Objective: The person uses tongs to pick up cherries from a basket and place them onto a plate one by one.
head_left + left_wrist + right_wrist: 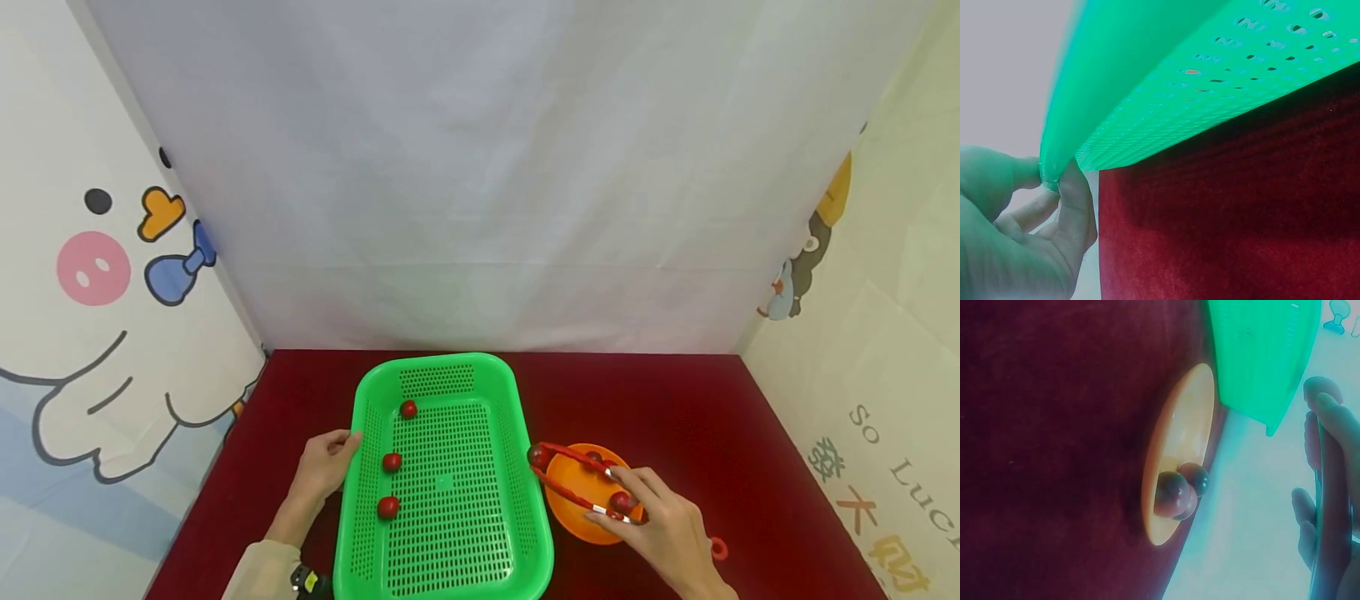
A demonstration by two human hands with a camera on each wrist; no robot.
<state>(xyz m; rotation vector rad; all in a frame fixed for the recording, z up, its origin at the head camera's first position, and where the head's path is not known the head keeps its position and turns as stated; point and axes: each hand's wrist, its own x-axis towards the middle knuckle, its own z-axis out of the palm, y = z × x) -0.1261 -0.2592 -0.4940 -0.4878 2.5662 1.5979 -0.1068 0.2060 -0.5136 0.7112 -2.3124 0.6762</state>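
My left hand (322, 467) pinches the left rim of a green perforated plastic basket (348, 517). The left wrist view has thumb and fingers on either side of that rim (1060, 137). Three small red tomatoes (388, 507) lie along the basket's left side. In my right hand (667, 521) is a pair of red tongs (573, 497). Between the tong tips sits a dark red tomato (539, 456), above the gap between the basket's right rim and an orange bowl (577, 527). A few tomatoes (1172, 494) remain in the bowl, under the tongs.
A dark red cloth (645, 400) covers the table. White curtains (487, 208) stand behind, with cartoon-printed cloth (112, 375) on both sides. A small red ring (718, 548) shows beside my right wrist.
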